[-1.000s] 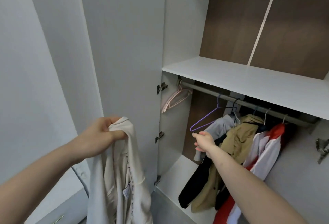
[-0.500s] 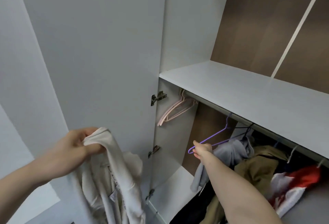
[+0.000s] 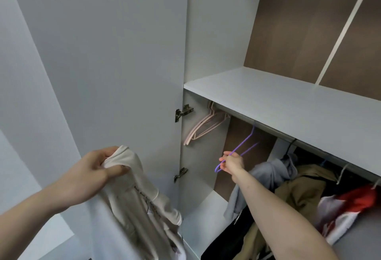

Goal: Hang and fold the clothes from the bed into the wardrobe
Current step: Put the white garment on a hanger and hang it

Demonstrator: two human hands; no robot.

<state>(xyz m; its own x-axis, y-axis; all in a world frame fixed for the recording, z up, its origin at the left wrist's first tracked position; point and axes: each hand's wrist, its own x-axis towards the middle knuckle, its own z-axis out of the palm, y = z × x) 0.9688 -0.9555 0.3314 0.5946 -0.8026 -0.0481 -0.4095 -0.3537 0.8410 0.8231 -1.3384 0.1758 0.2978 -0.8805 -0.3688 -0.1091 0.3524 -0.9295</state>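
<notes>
Head view, looking up and forward into an open wardrobe (image 3: 288,103).

Left hand (image 3: 90,175), near left: fingers and thumb curled round the top edge of a cream garment (image 3: 132,193), gripping it tightly. Hanging down from the grip in loose folds, in front of the open white door (image 3: 115,57), with the lower end cut off by the bottom edge of the frame.

Right hand (image 3: 233,163), stretched forward into the wardrobe: fingers pinching the lower left corner of a purple hanger (image 3: 239,150). Hook of this hanger up on the rail (image 3: 268,126), just under the white shelf (image 3: 278,96). Bare, carrying no garment.

Farther left on the same rail, close to the side wall: a small bunch of pink hangers (image 3: 204,124), bare too, well apart from the purple one.

Right of the right hand, a row of clothes already hanging: first a grey garment (image 3: 266,175), just beside the wrist, then a tan jacket (image 3: 303,189), then a red and white garment (image 3: 350,206) at the far right. Below these, something black (image 3: 224,241), partly hidden by the forearm; cannot tell what kind of piece.

Two metal hinges (image 3: 183,112) on the door edge, one above the other. Above the shelf, a brown back panel (image 3: 299,20) with a white vertical divider.
</notes>
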